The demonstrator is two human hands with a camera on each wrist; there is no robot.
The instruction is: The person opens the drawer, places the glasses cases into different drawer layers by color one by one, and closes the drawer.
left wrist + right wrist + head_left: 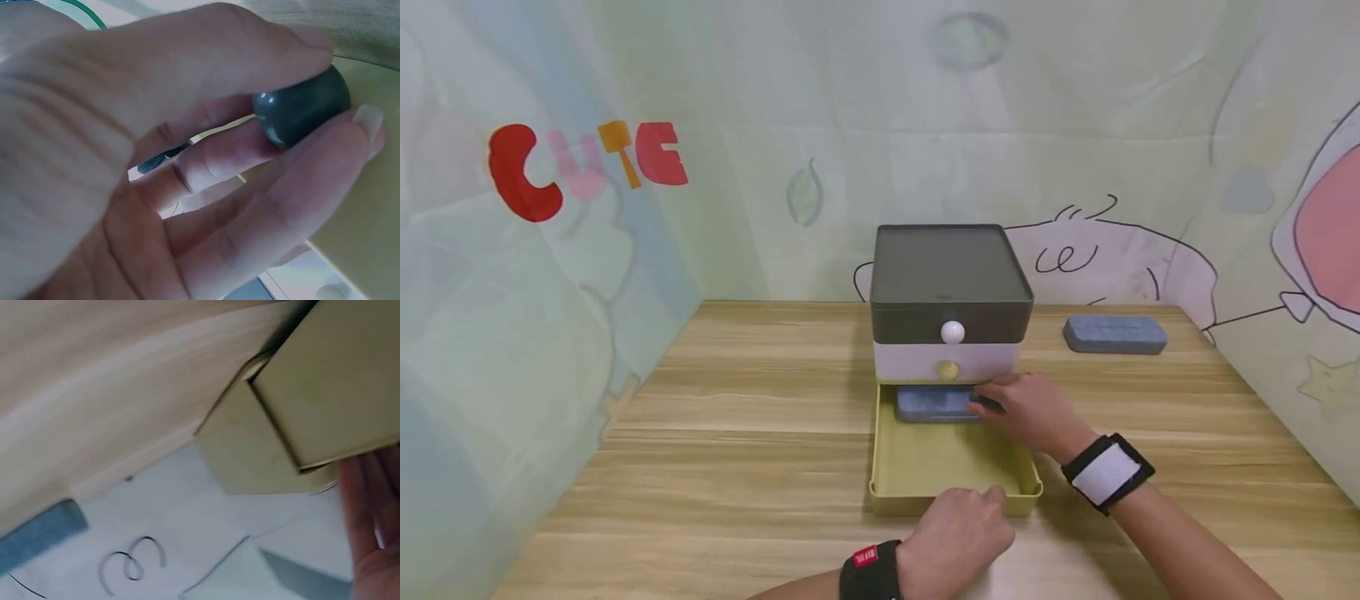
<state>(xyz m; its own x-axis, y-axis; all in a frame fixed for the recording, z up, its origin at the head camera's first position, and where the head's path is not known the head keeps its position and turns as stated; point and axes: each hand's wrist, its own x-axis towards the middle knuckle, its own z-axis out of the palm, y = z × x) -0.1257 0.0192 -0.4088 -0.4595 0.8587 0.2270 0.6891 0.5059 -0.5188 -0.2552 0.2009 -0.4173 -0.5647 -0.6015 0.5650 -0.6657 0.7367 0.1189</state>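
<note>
A small drawer cabinet [951, 262] has its bottom yellow drawer [955, 458] pulled out. My left hand [958, 533] is at the drawer's front; in the left wrist view its thumb and fingers pinch a dark green round knob [306, 106]. Inside the drawer, toward the back, lies a blue oblong case [934, 403]. My right hand [1033, 412] reaches in over the drawer's right side, thumb and fingers around the case's right end. In the right wrist view, its fingers [359, 506] go behind the drawer wall, which hides the case.
A second blue oblong case [1115, 334] lies on the wooden table [760, 400], to the right of the cabinet. Above the yellow drawer are a white drawer with a yellow knob [949, 370] and a dark grey one with a white knob [952, 332]. Printed cloth hangs behind.
</note>
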